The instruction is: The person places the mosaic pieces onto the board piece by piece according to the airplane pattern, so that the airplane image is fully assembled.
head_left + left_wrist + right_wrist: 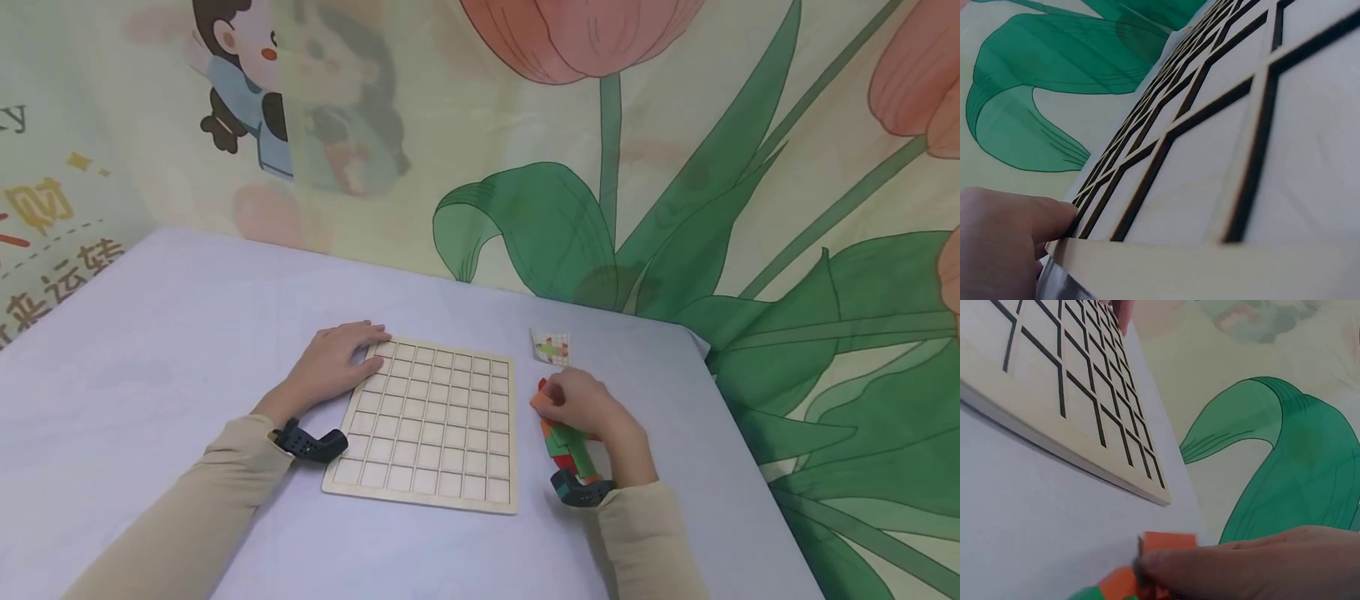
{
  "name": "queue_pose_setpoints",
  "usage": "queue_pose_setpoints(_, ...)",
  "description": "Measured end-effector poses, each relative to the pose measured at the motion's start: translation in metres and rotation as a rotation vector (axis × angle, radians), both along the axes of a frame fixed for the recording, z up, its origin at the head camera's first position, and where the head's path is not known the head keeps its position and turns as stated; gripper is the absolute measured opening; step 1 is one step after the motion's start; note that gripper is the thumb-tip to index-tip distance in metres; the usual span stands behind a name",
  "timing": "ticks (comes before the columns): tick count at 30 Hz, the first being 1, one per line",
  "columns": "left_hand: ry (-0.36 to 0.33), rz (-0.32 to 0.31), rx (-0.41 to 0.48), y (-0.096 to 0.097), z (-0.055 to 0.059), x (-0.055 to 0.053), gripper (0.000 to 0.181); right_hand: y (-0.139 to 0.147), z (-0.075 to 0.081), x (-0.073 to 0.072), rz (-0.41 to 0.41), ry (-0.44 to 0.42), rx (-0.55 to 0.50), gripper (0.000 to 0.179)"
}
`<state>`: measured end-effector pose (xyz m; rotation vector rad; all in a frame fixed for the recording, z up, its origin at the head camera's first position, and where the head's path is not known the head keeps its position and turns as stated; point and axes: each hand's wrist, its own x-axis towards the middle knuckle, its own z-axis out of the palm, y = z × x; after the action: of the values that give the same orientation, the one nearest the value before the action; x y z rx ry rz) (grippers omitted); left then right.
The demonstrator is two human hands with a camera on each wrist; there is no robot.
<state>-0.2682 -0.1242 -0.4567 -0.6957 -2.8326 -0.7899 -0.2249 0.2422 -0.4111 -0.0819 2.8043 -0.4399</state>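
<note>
A pale wooden board point(420, 500) with a grid of square cells lies flat on the white-covered table. My left hand point(337, 358) rests on its far left corner, fingers stretched toward the far edge and thumb lying over the left border. In the left wrist view, fingertips of that hand point(1007, 237) touch the board's rim. Right of the board, my right hand point(588, 404) pinches an orange square tile point(1172, 540) between thumb and finger. Under that hand lies a pile of red, green and orange pieces point(566, 442), partly hidden by the hand and wrist.
A small picture card point(551, 347) with a coloured pattern on a grid lies beyond the right hand. Behind the table hangs a printed cloth point(540, 225) with large tulips and a cartoon figure. The table's right edge point(750, 454) runs past the right arm.
</note>
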Motion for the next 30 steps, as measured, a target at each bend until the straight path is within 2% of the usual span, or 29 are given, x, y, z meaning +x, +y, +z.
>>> queue_pose_setpoints(5, -0.001, 0.004, -0.003, 0.002, 0.000, 0.000, 0.044, -0.006, 0.000, 0.005, -0.029, 0.064, -0.043, 0.020)
queue_pose_setpoints(9, -0.013, 0.004, -0.002, 0.003, 0.000, -0.002, 0.045, -0.013, 0.003, 0.012, 0.031, 0.121, -0.109, 0.018)
queue_pose_setpoints(14, -0.025, 0.015, 0.015, 0.002, 0.000, -0.001, 0.044, -0.025, 0.006, 0.017, 0.112, 0.128, -0.177, 0.015)
queue_pose_setpoints(18, -0.029, 0.014, 0.018, 0.001, 0.001, -0.001, 0.043, -0.032, 0.004, 0.018, 0.160, 0.114, -0.167, 0.009)
queue_pose_setpoints(22, -0.037, 0.017, 0.012, 0.002, 0.001, 0.000, 0.043, -0.035, 0.001, 0.019, 0.205, 0.136, -0.146, 0.007)
queue_pose_setpoints(30, -0.038, 0.018, 0.001, 0.002, 0.002, 0.000, 0.044, -0.038, -0.001, 0.021, 0.209, 0.137, -0.145, 0.006)
